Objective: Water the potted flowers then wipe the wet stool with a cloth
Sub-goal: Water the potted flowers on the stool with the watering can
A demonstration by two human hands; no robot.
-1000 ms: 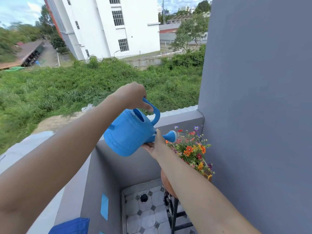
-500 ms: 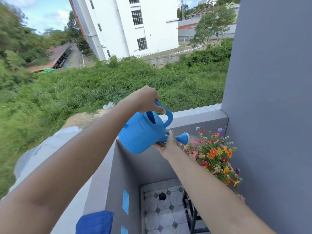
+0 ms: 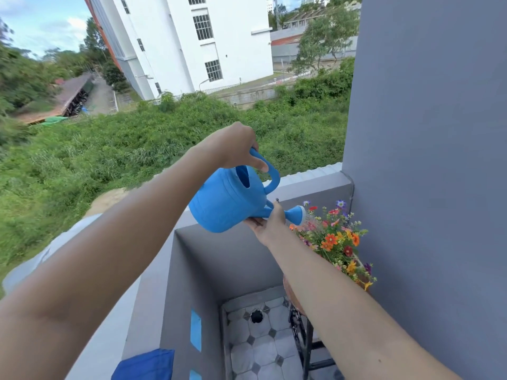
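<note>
Head camera looks down into a narrow balcony corner. At the low left a blue cloth (image 3: 144,364) lies on the flat top of the grey parapet (image 3: 153,270), close to its inner edge. The left hand (image 3: 233,148) has its fingers wrapped around the handle of the blue watering can (image 3: 229,204), which hangs tilted over the parapet corner. The right hand (image 3: 267,224) supports the can from below at the spout, fingers pressed together. The spout head is just beside the potted flowers (image 3: 336,239), which stand on a black stool (image 3: 308,341) tight against the grey wall (image 3: 428,160). Between parapet and stool only a thin strip of tiled floor (image 3: 260,346) is free. I can read no writing anywhere.
</note>
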